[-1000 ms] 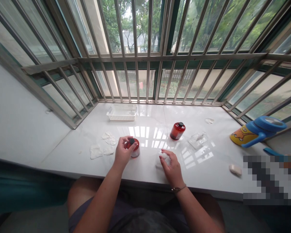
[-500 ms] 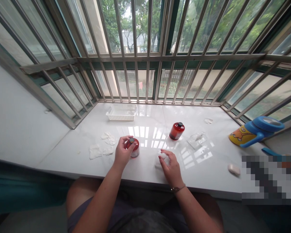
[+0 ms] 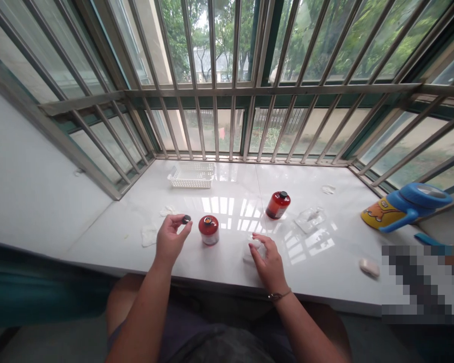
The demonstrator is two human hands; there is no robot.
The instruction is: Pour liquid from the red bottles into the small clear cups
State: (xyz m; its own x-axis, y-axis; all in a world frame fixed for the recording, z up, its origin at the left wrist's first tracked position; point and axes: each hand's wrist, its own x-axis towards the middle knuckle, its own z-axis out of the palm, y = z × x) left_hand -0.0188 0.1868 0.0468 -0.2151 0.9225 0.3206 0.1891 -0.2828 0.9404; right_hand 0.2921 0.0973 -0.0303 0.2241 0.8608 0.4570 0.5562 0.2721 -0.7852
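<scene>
Cap (image 3: 186,219) off: small, dark, pinched between my left hand's (image 3: 170,239) thumb and fingertips, raised just left of the near red bottle (image 3: 209,230). That bottle stands upright on the white sill (image 3: 234,199), mouth uncovered, apart from my hand. My right hand (image 3: 268,262) rests on the sill with fingers curled over a white wad (image 3: 249,249); cannot tell whether I grip it or only cover it. The two hands sit well apart, bottle between them. Second red bottle (image 3: 277,204), capped, farther back to the right, a clear wrapper (image 3: 309,219) just beside it. Crumpled white pads (image 3: 149,235) lie left of my left hand. White basket (image 3: 191,175) at the back near the window bars (image 3: 230,91). Blue toy (image 3: 408,205) far right.
</scene>
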